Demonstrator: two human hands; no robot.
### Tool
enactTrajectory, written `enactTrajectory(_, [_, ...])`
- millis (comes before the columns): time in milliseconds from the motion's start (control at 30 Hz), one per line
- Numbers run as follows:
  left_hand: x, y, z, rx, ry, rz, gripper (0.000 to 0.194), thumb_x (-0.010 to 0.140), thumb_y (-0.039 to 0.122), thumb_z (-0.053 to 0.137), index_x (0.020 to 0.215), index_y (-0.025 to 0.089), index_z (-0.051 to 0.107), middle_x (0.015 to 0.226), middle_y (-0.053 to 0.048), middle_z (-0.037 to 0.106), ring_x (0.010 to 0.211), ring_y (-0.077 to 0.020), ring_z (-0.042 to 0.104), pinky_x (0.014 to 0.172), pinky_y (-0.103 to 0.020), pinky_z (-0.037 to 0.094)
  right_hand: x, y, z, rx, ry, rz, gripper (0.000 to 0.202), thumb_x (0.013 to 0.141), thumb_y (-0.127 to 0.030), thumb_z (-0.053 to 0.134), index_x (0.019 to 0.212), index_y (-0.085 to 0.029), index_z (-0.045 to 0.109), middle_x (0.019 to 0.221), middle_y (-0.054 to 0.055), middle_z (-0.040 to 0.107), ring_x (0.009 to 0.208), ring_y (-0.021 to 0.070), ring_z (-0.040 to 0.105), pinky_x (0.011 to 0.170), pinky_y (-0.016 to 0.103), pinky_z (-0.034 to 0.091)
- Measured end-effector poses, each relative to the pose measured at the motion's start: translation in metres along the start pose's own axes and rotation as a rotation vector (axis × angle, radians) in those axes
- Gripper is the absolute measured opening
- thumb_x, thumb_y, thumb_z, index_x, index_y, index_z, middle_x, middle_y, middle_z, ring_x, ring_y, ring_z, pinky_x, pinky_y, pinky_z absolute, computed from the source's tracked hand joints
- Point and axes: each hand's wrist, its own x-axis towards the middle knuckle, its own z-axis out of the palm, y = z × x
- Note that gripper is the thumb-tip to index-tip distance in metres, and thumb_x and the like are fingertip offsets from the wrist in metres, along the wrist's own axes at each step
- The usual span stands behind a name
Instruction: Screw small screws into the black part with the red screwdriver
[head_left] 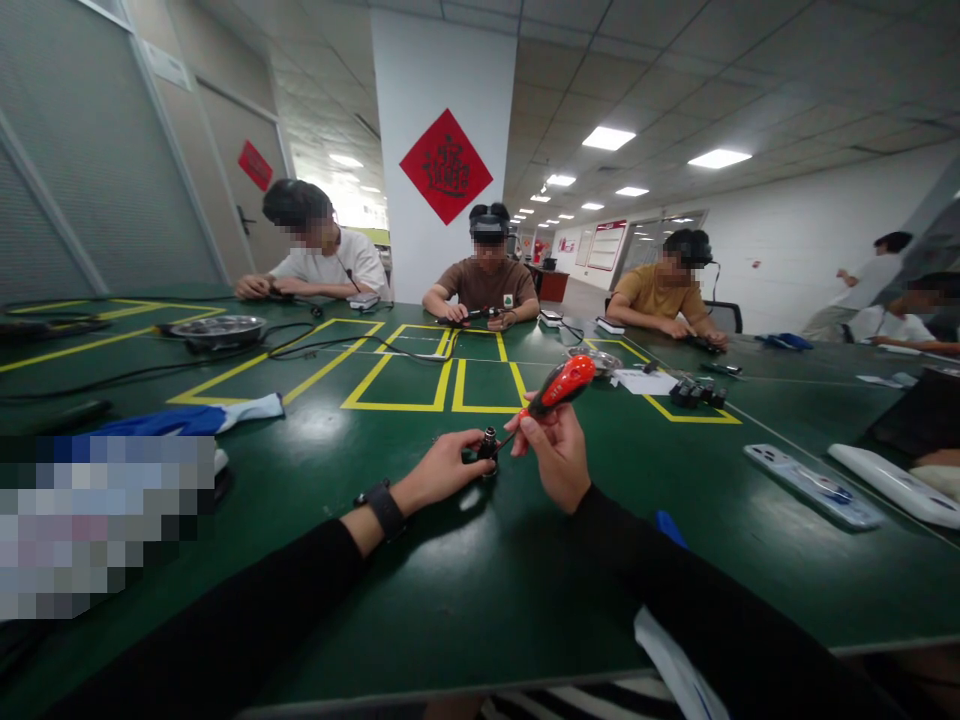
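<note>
Left hand pinched black cylindrical part upright between fingers, inward of tabletop's near edge; right hand's fingers gripped red-black screwdriver, slanting down-left toward it; tip contact unclear.

Red-black screwdriver tilted, tip at small dark cylindrical part, standing upright

Left hand pinching low; right hand curled in a grip; 2 forearms angled inward.
</note>
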Motion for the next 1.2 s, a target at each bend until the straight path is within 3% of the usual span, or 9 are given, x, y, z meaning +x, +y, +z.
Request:
enactTrajectory(233, [0.001, -0.001, 0.0, -0.046, -0.002, 0.005, 0.021, 0.074, 0.026, 0.057, 0.09, 0.015, 0.064, 0.085, -0.002, 0.066, 0.08, -0.017, 0.058, 0.076, -0.027, 0.042, 0.003, -0.003, -0.001, -0.039, 0.065, 0.031, 0.027, 0.073, -0.023, 0.067, 0.082, -0.022, 0.042, 0.066, -0.007, 0.055, 0.038, 0.0055, 0.045, 0.037, 0.019, 0.035])
enactTrajectory(333, [0.0, -0.001, 0.001, -0.056, 0.004, -0.001, 0.022, 0.075, 0.025, 0.056, 0.092, 0.016, 0.065, 0.087, -0.002, 0.066, 0.081, -0.0169, 0.058, 0.077, -0.026, 0.042, 0.004, -0.004, -0.002, -0.002, 0.05, 0.009, 0.026, 0.076, -0.024, 0.062, 0.091, -0.024, 0.04, 0.065, -0.009, 0.051, 0.036, 0.0051, 0.042, 0.036, 0.019, 0.033])
enactTrajectory(500, [-0.001, -0.001, 0.0, -0.065, 0.005, -0.005, 0.023, 0.075, 0.026, 0.055, 0.094, 0.016, 0.064, 0.085, -0.001, 0.066, 0.079, -0.0162, 0.057, 0.075, -0.025, 0.043, 0.005, -0.007, -0.001, 0.034, 0.0, -0.023, 0.018, 0.086, -0.023, 0.042, 0.104, -0.022, 0.044, 0.074, -0.004, 0.052, 0.047, 0.0063, 0.047, 0.048, 0.022, 0.041])
enactTrajectory(600, [-0.001, 0.0, 0.0, -0.05, 0.011, -0.013, 0.023, 0.075, 0.028, 0.056, 0.093, 0.015, 0.064, 0.085, -0.002, 0.065, 0.079, -0.0166, 0.057, 0.075, -0.026, 0.043, 0.005, -0.008, 0.0, -0.01, 0.021, -0.033, 0.02, 0.086, -0.025, 0.045, 0.105, -0.021, 0.046, 0.081, -0.002, 0.056, 0.049, 0.0062, 0.049, 0.049, 0.023, 0.043])
enactTrajectory(767, [-0.001, 0.0, 0.001, -0.056, 0.015, -0.013, 0.023, 0.075, 0.029, 0.055, 0.092, 0.016, 0.064, 0.085, -0.002, 0.065, 0.079, -0.0172, 0.057, 0.074, -0.026, 0.043, 0.003, -0.008, 0.002, -0.043, 0.035, 0.02, 0.017, 0.081, -0.029, 0.056, 0.089, -0.02, 0.045, 0.085, -0.001, 0.061, 0.043, 0.0051, 0.051, 0.042, 0.021, 0.043])
enactTrajectory(867, [-0.001, 0.0, 0.001, -0.074, 0.016, -0.003, 0.024, 0.075, 0.027, 0.055, 0.095, 0.016, 0.064, 0.088, -0.002, 0.066, 0.081, -0.0173, 0.057, 0.075, -0.026, 0.043, 0.002, -0.008, 0.003, 0.032, 0.014, 0.061, 0.021, 0.083, -0.031, 0.054, 0.096, -0.022, 0.039, 0.082, -0.003, 0.062, 0.038, 0.0057, 0.052, 0.036, 0.02, 0.041])
enactTrajectory(1067, [-0.001, 0.0, 0.001, -0.064, 0.011, -0.001, 0.024, 0.076, 0.028, 0.055, 0.093, 0.015, 0.065, 0.086, -0.003, 0.066, 0.08, -0.0176, 0.057, 0.076, -0.027, 0.043, 0.001, -0.011, 0.004, 0.063, -0.053, 0.035, 0.031, 0.086, -0.029, 0.048, 0.116, -0.025, 0.04, 0.092, 0.0, 0.06, 0.044, 0.0068, 0.055, 0.046, 0.025, 0.046])
enactTrajectory(1200, [-0.001, 0.001, 0.001, -0.059, 0.014, -0.012, 0.024, 0.075, 0.028, 0.055, 0.093, 0.015, 0.065, 0.088, -0.003, 0.066, 0.082, -0.0181, 0.057, 0.077, -0.028, 0.044, 0.001, -0.014, 0.005, -0.134, 0.044, -0.034, 0.021, 0.077, -0.027, 0.061, 0.096, -0.021, 0.052, 0.095, 0.002, 0.061, 0.059, 0.0098, 0.058, 0.061, 0.028, 0.049])
